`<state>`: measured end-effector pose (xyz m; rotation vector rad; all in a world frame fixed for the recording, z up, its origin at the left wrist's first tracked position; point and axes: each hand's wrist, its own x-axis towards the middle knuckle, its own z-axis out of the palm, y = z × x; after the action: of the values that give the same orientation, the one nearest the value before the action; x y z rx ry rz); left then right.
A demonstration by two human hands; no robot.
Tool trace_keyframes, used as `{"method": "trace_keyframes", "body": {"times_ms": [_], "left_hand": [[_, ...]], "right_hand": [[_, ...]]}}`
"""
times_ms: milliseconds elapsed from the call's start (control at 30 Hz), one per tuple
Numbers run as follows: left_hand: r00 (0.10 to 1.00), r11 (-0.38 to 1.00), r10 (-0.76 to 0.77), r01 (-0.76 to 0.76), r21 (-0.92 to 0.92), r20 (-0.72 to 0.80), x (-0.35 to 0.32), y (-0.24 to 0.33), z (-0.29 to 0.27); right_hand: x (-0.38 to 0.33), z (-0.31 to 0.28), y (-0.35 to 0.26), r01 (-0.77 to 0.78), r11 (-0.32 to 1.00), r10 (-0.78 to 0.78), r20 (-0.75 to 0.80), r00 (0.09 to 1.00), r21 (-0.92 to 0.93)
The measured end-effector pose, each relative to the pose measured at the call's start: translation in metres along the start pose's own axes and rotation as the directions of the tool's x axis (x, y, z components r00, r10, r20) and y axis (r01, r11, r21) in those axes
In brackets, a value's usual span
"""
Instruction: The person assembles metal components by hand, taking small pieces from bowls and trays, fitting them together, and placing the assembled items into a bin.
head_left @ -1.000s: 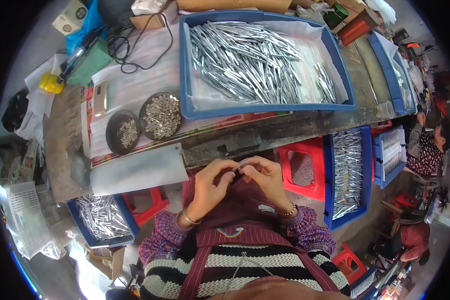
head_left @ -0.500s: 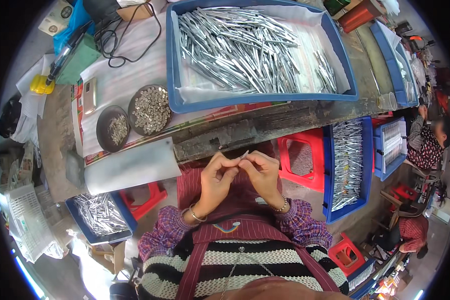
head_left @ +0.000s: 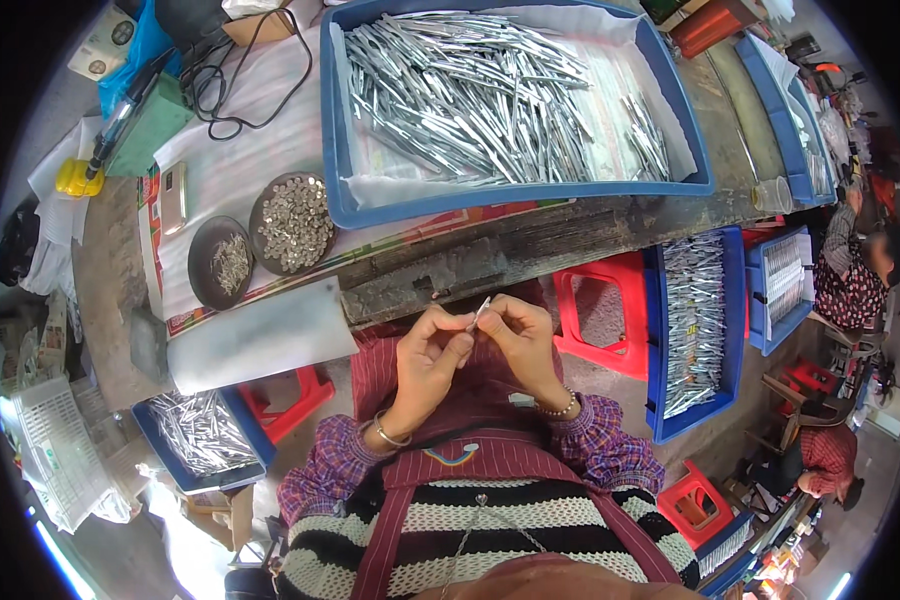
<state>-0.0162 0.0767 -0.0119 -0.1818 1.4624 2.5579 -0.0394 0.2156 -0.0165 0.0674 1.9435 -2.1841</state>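
A: What are the two hands doing at the centre of the view?

B: The left hand (head_left: 428,352) and the right hand (head_left: 515,335) are meeting just below the edge of the wooden workbench (head_left: 530,245), above the person's lap. Both are pinching one small metal piece (head_left: 481,312) between thumb and fingertips; the left-hand fingers are curling in, the right-hand fingers are closing on the piece's upper end.

A: Where is the piece sitting in relation to the bench?

B: It is being held in the air, tilted, just in front of the bench edge and touching only the fingertips.

A: What is lying on the bench?

B: A large blue tray (head_left: 335,150) is holding a heap of long silver metal strips (head_left: 470,90). To its left, two dark round dishes are standing side by side: the larger dish (head_left: 291,222) is holding small silvery parts, the smaller dish (head_left: 220,262) a few thin pieces.

A: And lower down?

B: A blue tray (head_left: 660,340) of metal pieces is resting at the person's right beside a red stool (head_left: 600,310); another blue tray (head_left: 195,440) is lying at the lower left.
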Motion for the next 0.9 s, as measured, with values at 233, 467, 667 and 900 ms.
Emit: {"method": "trace_keyframes", "body": {"times_ms": [233,467,667,900], "left_hand": [[0.992,0.933,0.127,-0.117,0.341,-0.006,0.010,0.011,-0.001],[0.999,0.982,-0.042,0.042,0.184,-0.005,0.006,0.012,-0.003],[0.998,0.903,0.011,0.014,0.430,-0.056,0.005,0.010,-0.003],[0.989,0.805,0.144,-0.141,0.576,0.040,0.004,0.008,0.011]], "right_hand": [[0.005,-0.007,-0.004,-0.175,0.962,0.154,0.114,0.981,0.207],[0.002,-0.005,-0.004,-0.193,0.960,0.178,0.089,0.980,0.202],[0.002,-0.002,-0.005,-0.124,0.982,0.117,0.060,0.991,0.142],[0.003,-0.016,-0.006,-0.232,0.916,0.182,0.175,0.968,0.327]]}}
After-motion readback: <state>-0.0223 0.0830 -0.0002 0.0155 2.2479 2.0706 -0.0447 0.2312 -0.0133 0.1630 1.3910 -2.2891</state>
